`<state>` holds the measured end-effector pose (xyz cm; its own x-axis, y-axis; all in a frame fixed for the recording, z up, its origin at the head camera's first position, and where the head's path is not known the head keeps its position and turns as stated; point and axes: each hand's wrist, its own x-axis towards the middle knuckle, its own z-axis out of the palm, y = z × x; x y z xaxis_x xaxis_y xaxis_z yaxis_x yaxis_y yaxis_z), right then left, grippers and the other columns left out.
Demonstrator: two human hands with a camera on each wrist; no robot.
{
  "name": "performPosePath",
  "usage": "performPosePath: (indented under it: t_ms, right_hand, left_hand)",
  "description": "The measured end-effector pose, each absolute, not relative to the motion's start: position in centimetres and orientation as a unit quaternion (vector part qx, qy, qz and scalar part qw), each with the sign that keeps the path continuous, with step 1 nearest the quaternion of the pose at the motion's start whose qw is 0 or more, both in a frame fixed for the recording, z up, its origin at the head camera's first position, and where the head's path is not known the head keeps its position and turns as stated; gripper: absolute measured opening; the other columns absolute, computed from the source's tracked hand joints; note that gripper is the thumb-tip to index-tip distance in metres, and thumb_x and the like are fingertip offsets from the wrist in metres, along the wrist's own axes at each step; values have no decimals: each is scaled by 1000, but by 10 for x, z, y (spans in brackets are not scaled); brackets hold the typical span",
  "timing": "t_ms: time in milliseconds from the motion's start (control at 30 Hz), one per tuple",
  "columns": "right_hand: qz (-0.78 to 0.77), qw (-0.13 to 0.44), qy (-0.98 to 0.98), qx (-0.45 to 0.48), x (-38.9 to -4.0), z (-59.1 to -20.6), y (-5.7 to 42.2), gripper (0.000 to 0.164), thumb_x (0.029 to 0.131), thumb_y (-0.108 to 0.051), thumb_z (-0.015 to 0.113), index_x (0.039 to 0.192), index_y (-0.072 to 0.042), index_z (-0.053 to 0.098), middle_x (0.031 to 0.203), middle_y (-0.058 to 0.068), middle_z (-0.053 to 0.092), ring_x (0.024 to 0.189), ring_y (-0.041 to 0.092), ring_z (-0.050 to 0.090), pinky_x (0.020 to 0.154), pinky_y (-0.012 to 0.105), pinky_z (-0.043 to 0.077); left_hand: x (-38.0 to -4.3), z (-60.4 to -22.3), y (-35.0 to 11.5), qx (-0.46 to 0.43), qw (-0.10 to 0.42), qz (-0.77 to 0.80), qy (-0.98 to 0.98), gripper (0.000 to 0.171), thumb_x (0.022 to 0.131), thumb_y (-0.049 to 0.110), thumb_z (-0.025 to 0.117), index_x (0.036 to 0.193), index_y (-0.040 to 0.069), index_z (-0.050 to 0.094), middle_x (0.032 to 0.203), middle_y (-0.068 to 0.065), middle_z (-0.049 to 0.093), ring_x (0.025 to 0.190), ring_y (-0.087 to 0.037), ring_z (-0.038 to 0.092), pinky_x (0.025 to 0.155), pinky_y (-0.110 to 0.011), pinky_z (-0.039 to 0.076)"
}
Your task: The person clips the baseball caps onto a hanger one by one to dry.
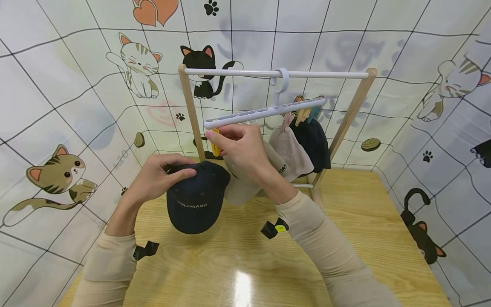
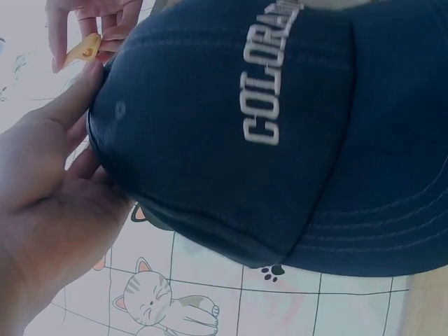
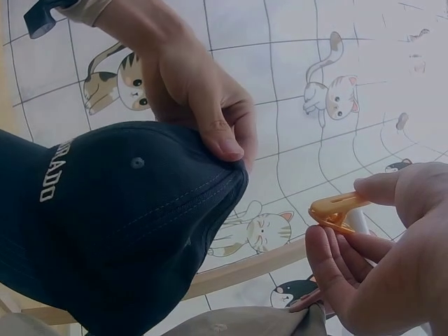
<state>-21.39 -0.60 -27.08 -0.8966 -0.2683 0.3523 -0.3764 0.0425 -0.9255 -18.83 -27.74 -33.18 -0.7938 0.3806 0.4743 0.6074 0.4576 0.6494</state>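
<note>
My left hand (image 1: 163, 177) pinches the crown edge of a navy baseball cap (image 1: 197, 196) lettered COLORADO, whose brim points down. The cap hangs above the table, left of the rack. In the left wrist view, the thumb lies on the outside of the cap (image 2: 210, 119) and the other fingers are behind it. Just under the left end of a white hanger (image 1: 264, 111), my right hand (image 1: 245, 147) pinches a yellow clip (image 1: 215, 144). The right wrist view shows this clip (image 3: 337, 210) between thumb and fingers, apart from the navy cap (image 3: 140, 210).
The hanger hooks over the white bar (image 1: 326, 74) of a wooden rack (image 1: 350, 115). Below it hang a beige cap (image 1: 239, 187), a pale cap (image 1: 291, 149) and a dark cap (image 1: 316, 143), with pink, yellow and teal clips above. A wooden table (image 1: 368, 221) lies underneath.
</note>
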Motion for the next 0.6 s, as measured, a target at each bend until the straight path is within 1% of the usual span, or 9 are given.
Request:
performPosePath:
  t_ms: [133,267,467,533,600]
  right_hand:
    - [653,40,-720,229,-213,-271,-5,24,103,-29,85,116,-9,88,110,8,86,94,21,79,82,36,70]
    - [653,36,-721,229,-214,-271,-5,25,103,-28,85,117,-8,88,111,9,86,95,22,79,83,36,70]
    - [650,32,-725,225,-215,-271,-6,24,103,-28,85,116,-9,88,109,8,86,94,21,78,82,34,70]
    - [648,31,-727,224,-215,-271,-6,24,103,-29,85,116,-9,87,109,8,86,94,21,78,83,36,70]
    - [646,31,-729,225,-215,-270,-5,24,103,-29,85,117,-9,87,110,8,86,94,21,78,86,41,71]
  left_hand:
    - [-188,-329,-275,-317,110,-434,-836,27,101,1,83,125,14,86,109,-4,86,85,-6,72,72,-20,58]
    - [-188,-328,-274,-330,93,-439,-831,27,101,-1,82,124,11,86,109,-6,86,90,-6,75,73,-21,60]
    - [-188,-326,-274,-370,72,-456,-806,27,99,-5,82,119,12,85,110,-5,85,97,-7,78,79,-22,63]
    - [-188,-325,-275,-389,64,-461,-795,27,99,-6,81,118,13,85,111,-4,85,97,-9,78,80,-23,64]
    - [-189,-324,-275,-405,58,-465,-785,28,99,-8,80,118,12,85,110,-3,83,96,-12,78,81,-23,63]
